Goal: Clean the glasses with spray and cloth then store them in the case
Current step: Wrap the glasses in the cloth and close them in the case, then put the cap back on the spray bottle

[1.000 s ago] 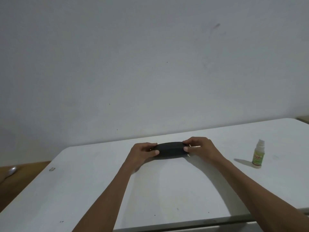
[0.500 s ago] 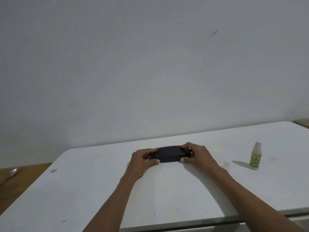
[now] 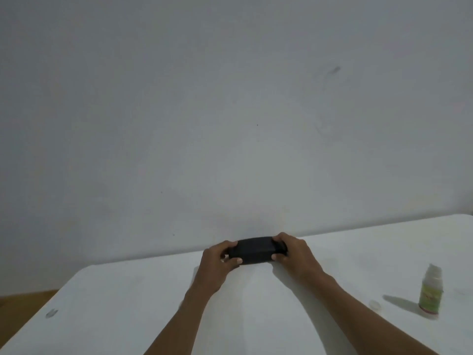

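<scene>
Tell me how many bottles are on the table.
1: the spray bottle stands upright at the table's right side, apart from both hands. Nothing visible seems to hide another.

Open tabletop (image 3: 128,316) toward left edge and near edge; spray bottle (image 3: 430,293) and small cap (image 3: 375,304) standing toward right edge; wall (image 3: 230,124) behind far edge.

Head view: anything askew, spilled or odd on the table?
Little stands out. The spray bottle stands upright at the right with no spill visible. A small pale round thing, perhaps a cap, lies loose beside it. Left hand and right hand grip the ends of the closed black case. A small grey mark sits near the table's left edge.
</scene>
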The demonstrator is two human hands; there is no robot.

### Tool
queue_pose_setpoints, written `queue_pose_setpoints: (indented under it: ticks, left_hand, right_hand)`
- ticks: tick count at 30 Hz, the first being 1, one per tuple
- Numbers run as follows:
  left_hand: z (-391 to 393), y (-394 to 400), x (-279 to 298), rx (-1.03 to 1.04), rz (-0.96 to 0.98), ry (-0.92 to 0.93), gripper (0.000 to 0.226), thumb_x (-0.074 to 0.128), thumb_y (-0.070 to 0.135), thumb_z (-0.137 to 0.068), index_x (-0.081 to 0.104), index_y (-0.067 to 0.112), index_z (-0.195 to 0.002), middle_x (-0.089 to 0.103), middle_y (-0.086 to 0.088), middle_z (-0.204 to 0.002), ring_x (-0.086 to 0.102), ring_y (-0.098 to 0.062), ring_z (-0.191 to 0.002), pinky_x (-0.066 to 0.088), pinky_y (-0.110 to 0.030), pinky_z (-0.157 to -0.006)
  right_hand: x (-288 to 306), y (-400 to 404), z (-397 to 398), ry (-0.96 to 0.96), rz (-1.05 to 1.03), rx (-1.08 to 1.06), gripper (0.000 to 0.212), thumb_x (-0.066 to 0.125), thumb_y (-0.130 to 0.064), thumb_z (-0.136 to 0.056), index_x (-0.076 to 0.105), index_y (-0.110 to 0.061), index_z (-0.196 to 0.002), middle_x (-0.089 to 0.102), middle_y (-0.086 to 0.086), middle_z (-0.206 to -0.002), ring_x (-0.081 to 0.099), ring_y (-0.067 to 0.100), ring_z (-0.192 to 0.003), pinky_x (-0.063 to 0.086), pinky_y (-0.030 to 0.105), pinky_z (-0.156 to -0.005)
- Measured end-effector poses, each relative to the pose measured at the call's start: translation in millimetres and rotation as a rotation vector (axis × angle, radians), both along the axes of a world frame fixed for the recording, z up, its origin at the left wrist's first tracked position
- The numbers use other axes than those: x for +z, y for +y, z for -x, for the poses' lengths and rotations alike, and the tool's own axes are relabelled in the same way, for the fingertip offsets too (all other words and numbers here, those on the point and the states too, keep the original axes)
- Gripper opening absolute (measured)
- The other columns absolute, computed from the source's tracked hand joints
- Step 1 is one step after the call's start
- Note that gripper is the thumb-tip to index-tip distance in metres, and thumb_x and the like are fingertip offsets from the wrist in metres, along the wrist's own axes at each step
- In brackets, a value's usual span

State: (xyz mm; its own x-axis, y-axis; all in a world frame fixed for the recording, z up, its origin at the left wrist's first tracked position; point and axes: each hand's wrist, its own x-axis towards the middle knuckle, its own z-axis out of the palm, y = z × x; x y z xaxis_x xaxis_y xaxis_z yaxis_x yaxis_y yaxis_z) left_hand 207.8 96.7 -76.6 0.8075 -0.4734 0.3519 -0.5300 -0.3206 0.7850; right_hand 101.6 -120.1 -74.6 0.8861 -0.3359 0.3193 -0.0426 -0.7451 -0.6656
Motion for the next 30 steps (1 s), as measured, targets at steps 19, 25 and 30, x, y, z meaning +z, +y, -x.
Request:
queue_pose_setpoints:
  ticks: [19, 25, 30]
  left_hand:
    - [24, -17, 22, 0.09, -0.361, -0.222, 0.059, 0.075, 0.019, -0.087, 0.054, 0.019, -0.142, 0.054, -0.008, -0.139, 0.049, -0.026, -0.133, 0.044, -0.032, -0.104]
    - [95, -49, 42, -0.047, -0.246, -0.23, 0.052, 0.084, 0.025, -0.079, 0.069, 0.014, -0.128, 0.068, -0.004, -0.127, 0.062, -0.019, -0.118, 0.046, -0.028, -0.103]
    - [158, -80, 50, -0.181, -0.192, -0.108, 0.047, 0.085, 0.023, -0.077, 0.071, 0.022, -0.121, 0.068, -0.002, -0.117, 0.063, -0.015, -0.107, 0.051, -0.031, -0.094]
  right_hand:
    - [18, 17, 9, 0.132, 0.228, -0.15, 0.041, 0.057, -0.011, -0.089, 0.065, -0.022, -0.127, 0.072, 0.003, -0.112, 0.066, 0.025, -0.105, 0.05, 0.03, -0.078]
    - [52, 12, 82, -0.064, 0.273, -0.257, 0.04, 0.063, -0.018, -0.094, 0.061, -0.022, -0.134, 0.068, 0.007, -0.122, 0.059, 0.026, -0.12, 0.051, 0.037, -0.093]
    - [88, -13, 152, -0.222, 0.293, -0.406, 0.036, 0.063, -0.013, -0.093, 0.064, -0.019, -0.129, 0.069, 0.008, -0.116, 0.058, 0.028, -0.116, 0.052, 0.039, -0.085]
